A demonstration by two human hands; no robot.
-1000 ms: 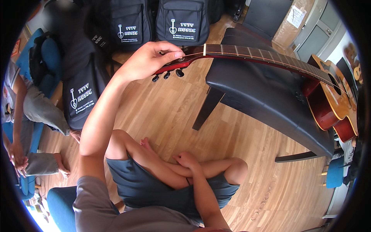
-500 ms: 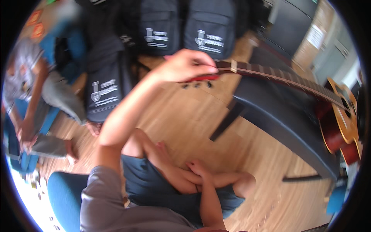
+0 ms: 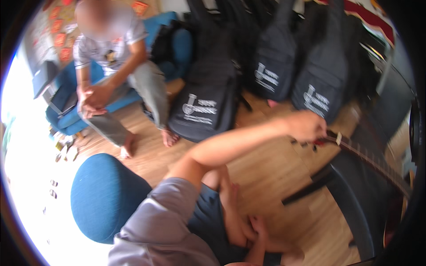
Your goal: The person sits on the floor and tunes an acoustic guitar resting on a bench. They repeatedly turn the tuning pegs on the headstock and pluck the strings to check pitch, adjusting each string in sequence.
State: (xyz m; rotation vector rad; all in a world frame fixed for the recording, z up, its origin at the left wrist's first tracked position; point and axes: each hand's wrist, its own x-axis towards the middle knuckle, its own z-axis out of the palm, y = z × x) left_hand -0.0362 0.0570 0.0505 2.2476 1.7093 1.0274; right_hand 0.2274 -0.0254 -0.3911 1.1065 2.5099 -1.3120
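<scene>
My left hand (image 3: 306, 126) is stretched out to the right and closed around the headstock end of a guitar (image 3: 375, 163). Its dark neck slants down to the right, past a pale nut, and its body is nearly all beyond the picture's edge. Red parts and small tuning pegs show under my fingers. Beneath the neck stands a black padded seat (image 3: 355, 195). Resting on my crossed legs, my right hand (image 3: 258, 225) holds nothing I can see, and its fingers are loosely spread.
Several black guitar bags (image 3: 204, 102) stand along the back. A person (image 3: 104, 66) sits on a blue sofa (image 3: 71, 122) at far left, hands together. A round blue stool (image 3: 106, 199) is beside my left arm. The floor (image 3: 284, 173) is wood.
The view has turned left, so the seated person and stool show more and the guitar body has mostly left the picture. My left hand still holds the headstock.
</scene>
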